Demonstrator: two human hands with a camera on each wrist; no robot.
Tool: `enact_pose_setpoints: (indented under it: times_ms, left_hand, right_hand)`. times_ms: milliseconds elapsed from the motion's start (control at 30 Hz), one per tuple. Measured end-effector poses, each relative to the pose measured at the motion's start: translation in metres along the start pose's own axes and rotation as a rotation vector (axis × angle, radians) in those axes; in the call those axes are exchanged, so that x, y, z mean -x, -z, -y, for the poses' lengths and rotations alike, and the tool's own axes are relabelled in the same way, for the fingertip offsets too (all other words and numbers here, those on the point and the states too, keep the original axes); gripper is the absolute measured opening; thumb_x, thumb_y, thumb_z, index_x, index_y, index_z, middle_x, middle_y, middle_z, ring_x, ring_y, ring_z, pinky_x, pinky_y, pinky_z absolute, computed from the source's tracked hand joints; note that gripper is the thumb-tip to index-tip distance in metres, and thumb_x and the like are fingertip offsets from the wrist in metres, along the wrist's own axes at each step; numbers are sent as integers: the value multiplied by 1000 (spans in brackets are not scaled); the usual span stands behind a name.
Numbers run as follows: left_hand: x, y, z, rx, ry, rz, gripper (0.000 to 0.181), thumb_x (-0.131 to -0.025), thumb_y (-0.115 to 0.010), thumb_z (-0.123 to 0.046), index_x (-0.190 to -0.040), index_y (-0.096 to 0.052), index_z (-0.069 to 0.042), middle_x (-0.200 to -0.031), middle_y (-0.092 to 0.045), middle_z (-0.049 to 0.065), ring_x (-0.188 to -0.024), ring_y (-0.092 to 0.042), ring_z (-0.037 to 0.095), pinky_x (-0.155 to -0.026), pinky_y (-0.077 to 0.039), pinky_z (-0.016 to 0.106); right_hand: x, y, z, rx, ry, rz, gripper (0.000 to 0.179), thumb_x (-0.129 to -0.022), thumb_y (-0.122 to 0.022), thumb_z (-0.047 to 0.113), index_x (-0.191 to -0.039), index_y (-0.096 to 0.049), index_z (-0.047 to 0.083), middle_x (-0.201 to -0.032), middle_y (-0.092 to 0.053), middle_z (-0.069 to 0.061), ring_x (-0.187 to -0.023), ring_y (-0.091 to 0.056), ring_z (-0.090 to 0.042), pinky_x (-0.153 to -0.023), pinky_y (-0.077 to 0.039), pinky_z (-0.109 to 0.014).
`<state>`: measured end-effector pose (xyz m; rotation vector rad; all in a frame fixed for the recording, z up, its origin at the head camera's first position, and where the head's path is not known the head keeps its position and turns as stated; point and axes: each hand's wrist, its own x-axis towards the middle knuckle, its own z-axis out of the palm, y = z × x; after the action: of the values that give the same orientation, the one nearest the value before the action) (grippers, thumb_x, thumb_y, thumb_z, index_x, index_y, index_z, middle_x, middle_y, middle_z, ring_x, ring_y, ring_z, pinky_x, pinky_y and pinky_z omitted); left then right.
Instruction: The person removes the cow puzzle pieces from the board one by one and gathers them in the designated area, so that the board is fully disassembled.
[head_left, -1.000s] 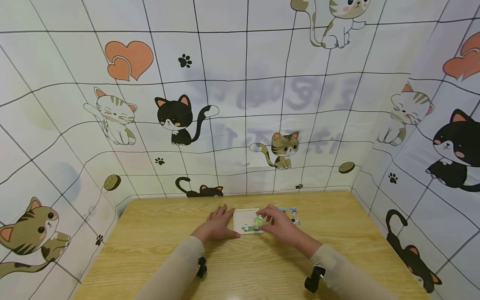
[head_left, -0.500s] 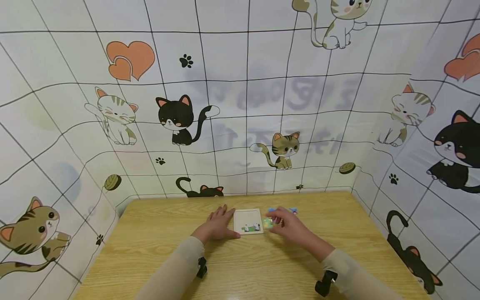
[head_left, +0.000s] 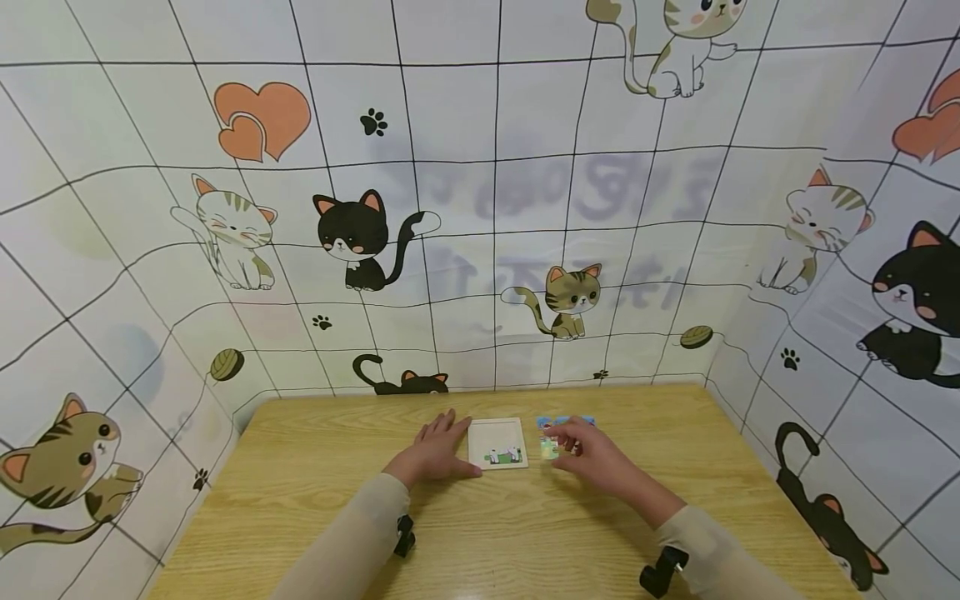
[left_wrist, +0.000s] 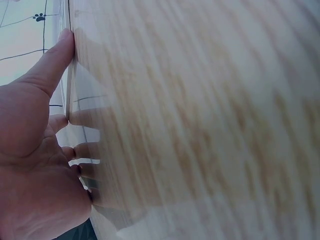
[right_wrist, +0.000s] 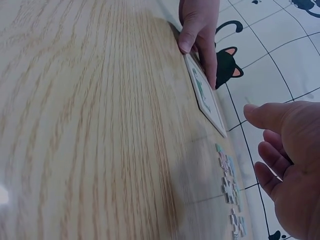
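A pale, shallow puzzle tray [head_left: 491, 435] lies on the table, with a joined strip of green-and-white puzzle pieces [head_left: 503, 456] along its lower edge. My left hand [head_left: 432, 452] rests beside the tray, fingers spread; its thumb touches the near left corner and its index finger the far left one. Right of the tray, a green-yellow puzzle piece [head_left: 549, 450] lies on the table with other loose pieces [right_wrist: 227, 190]. Just over these hovers my right hand [head_left: 588, 450]. In the right wrist view, its thumb and loosely bent fingers are apart, with nothing seen between them.
The wooden table [head_left: 480, 542] extends toward me and to both sides. A cloth wall [head_left: 465, 250] printed with cats and grid lines rises behind it and at the sides. Each forearm carries a black wrist mount [head_left: 663, 572].
My right hand has taken the green-yellow piece off the tray, moved it right, and let it go among the loose pieces. The left hand stays at the tray's left side.
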<state>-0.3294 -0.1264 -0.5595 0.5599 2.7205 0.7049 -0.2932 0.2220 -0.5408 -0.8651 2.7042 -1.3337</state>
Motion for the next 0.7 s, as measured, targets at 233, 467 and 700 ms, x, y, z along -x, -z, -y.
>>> enact_pose_setpoints:
  times_ms: [233,467,700]
  left_hand:
    - [0,0,-1,-2,11,6,106,-94,-86,-56,-176,-33,-13,-182,-15,25,-168,-11,48,-133,-10,67]
    - [-1,-1,0,3,7,1,107,-94,-87,-55,-175,-33,-12,-182,-15,26,-168,-12,48,-132,-11,68]
    - [0,-1,0,2,5,5,107,-94,-86,-56,-176,-33,-12,-182,-14,25,-168,-11,48,-133,-10,67]
  right_hand:
    - [1,1,-7,3,-5,10,43,-96,-84,-2,-138,-72,-4,-105,-59,-10,-90,-55,-21,-75,-53,-29]
    - [3,-3,-16,-44,-35,41,40,-98,-83,1,-136,-72,-1,-109,-58,-10,-94,-54,-24,-74,-50,-29]
    - [8,-10,-23,-85,-20,63,41,-99,-83,3,-138,-70,-3,-111,-59,-9,-95,-54,-21,-78,-51,-29]
